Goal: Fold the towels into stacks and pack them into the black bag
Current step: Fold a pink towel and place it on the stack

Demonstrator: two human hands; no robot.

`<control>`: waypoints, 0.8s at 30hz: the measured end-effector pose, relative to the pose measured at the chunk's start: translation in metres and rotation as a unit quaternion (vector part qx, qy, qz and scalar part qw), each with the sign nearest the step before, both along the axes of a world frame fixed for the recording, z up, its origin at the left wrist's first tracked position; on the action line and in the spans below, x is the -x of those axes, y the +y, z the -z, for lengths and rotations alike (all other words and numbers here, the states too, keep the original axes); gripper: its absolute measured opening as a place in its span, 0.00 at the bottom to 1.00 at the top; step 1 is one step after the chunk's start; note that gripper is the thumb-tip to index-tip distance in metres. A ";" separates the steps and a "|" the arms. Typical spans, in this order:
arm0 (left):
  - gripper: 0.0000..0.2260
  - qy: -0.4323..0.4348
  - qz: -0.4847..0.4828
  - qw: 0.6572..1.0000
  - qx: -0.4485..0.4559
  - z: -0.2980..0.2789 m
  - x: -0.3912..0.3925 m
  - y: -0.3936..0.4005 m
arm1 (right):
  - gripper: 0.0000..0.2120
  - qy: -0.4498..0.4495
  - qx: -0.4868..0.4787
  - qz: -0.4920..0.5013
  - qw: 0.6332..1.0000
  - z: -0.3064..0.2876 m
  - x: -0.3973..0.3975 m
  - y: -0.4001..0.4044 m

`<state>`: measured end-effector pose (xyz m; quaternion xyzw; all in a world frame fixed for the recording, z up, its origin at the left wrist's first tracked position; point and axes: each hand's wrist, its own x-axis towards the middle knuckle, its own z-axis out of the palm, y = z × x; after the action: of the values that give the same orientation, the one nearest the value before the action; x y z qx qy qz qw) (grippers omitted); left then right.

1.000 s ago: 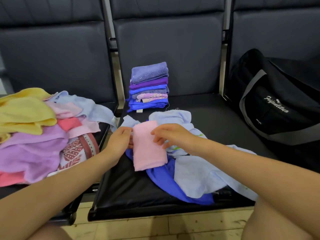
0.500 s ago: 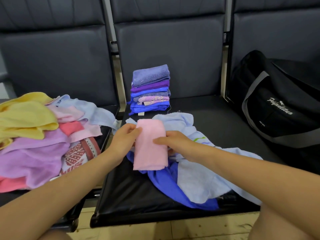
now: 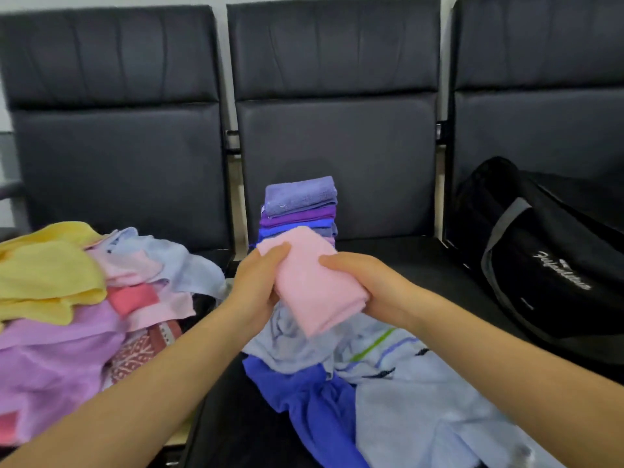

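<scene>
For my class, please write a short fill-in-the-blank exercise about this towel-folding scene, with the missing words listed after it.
1. Both hands, left hand and right hand, hold a folded ____ towel.
2. The top towel of the folded stack is ____.
3. The black bag sits on the seat to the person's ____.
4. The yellow towel lies on the unfolded pile to the ____.

Missing words: pink; purple; right; left
</scene>
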<state>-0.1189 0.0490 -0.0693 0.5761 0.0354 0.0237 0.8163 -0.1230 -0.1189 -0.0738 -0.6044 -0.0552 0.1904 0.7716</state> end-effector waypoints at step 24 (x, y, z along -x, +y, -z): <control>0.20 -0.067 -0.181 0.878 -0.438 -0.016 -0.183 0.002 | 0.10 -0.173 0.296 0.364 0.866 -0.025 -0.205 -0.024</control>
<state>0.0643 0.0511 -0.0531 0.8551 0.0703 0.2231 0.4628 0.0824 -0.1429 -0.0486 -0.8047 0.0953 -0.2046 0.5492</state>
